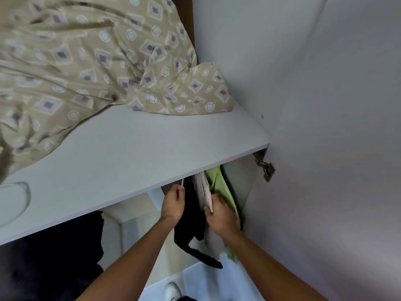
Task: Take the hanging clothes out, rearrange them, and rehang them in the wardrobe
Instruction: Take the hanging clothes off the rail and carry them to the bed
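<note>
White wardrobe shelf [130,148] crosses the middle of the frame, a beige diamond-and-circle patterned cloth [86,61] heaped on it at upper left; below its edge, right of centre, hang a black garment [191,216], a pale folded garment [204,190] and a lime-green garment [219,185], packed close; the left hand [173,205] has its grip pinched on something thin and white at the shelf edge; the right hand [221,216] has its grip curled on the pale garment.
</note>
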Motion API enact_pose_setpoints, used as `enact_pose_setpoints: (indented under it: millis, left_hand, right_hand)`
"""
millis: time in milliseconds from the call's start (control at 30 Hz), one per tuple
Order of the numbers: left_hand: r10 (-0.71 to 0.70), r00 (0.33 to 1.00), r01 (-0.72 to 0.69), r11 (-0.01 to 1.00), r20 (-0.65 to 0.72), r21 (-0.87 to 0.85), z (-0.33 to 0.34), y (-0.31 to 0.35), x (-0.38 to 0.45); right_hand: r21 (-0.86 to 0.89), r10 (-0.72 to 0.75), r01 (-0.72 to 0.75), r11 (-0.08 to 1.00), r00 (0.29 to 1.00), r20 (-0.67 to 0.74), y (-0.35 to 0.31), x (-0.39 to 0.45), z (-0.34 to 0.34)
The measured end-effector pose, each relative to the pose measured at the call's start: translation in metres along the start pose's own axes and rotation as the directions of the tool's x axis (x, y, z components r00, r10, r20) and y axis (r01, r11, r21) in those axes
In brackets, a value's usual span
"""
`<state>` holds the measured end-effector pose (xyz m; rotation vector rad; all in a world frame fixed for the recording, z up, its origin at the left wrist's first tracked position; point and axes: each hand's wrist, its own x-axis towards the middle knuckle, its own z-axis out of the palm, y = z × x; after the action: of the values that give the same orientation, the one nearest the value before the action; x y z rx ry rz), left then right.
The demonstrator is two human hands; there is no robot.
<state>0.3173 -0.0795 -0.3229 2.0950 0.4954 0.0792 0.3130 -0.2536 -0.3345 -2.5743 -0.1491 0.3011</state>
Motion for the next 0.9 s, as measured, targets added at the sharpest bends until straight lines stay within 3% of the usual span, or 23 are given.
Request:
enact_pose_setpoints:
  millis: [300,667,800,900]
  left_hand:
    - [-0.099,0.983,0.08,0.989,-0.157,-0.123,-0.051,-0.047,-0.024]
    - [-0.024,0.967,-0.025,0.982,-0.254,-0.187,-0.075,-0.045,-0.044]
    - [-0.071,0.963,-0.002,0.963,-0.258,-0.271,-0.074,-0.041,-0.068]
    - [-0.079,0.962,0.005,0.962,-0.262,-0.273,-0.077,-0.047,-0.095]
  right_hand:
    - [0.075,0.118,-0.116,0.99,0.992,-0.035,-0.027,0.029,0.004]
    - [0.325,-0.089,0.124,0.938,0.989,-0.121,-0.048,0.009,0.002]
    - [0.421,-0.131,0.201,0.885,0.973,-0.19,-0.039,-0.023,0.01]
    - [0.478,-0.149,0.207,0.854,0.976,-0.156,-0.027,-0.049,0.016]
